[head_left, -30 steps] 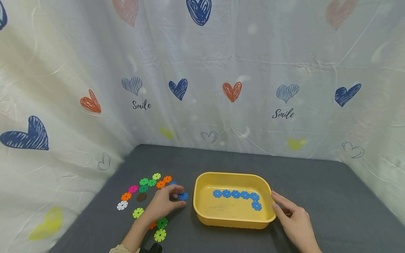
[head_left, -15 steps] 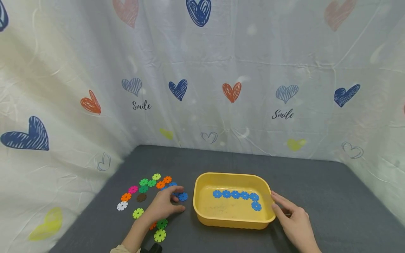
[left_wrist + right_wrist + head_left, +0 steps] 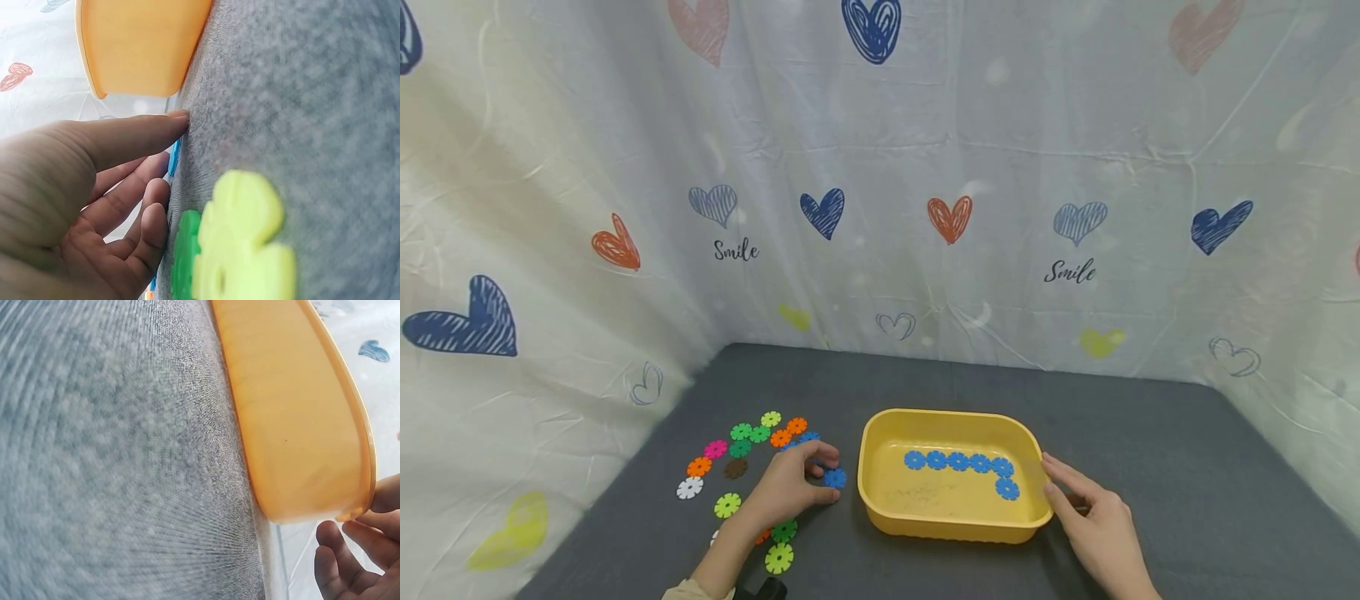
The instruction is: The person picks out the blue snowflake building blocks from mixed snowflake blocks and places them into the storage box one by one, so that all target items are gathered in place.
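L hand at blue disc nr tub, forearm part-hiding orange disc.

A small, notched blue disc lies close to the grey worktop between the left hand's thumb and fingers. Just beside it a yellow, round-cornered tub stands upright, its bottom holding six matching discs: five in a row, one nearer, below the rightmost.
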`<state>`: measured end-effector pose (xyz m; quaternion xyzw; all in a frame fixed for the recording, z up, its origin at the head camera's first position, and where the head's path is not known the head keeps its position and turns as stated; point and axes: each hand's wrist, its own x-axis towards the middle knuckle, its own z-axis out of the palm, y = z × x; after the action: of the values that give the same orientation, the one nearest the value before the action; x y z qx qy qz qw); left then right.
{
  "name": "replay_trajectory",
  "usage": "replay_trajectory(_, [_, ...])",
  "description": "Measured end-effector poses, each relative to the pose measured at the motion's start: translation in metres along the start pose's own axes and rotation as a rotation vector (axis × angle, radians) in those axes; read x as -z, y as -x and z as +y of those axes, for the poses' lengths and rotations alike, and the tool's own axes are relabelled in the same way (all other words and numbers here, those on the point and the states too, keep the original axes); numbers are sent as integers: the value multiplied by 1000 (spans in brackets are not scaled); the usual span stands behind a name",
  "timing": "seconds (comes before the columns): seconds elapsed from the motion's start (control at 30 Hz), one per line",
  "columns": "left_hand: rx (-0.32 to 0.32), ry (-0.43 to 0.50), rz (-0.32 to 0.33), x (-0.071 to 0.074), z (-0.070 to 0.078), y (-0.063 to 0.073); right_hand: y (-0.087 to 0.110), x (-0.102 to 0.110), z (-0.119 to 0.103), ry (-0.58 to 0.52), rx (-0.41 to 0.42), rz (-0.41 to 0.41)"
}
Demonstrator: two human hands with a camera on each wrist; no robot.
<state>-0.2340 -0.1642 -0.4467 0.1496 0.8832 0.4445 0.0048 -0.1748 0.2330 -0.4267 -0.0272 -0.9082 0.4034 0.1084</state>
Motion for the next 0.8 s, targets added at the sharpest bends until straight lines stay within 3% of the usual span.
replay_trajectory(0.27, [5, 11, -31, 0, 1, 0, 0, 0, 1, -6, 12, 5])
replay_trajectory(0.53, [-14, 4, -29, 1, 3, 1, 0, 0, 0, -6, -5, -9])
replay_trajectory(0.8, [7, 21, -19, 1, 3, 1, 0, 0, 1, -12, 6, 2])
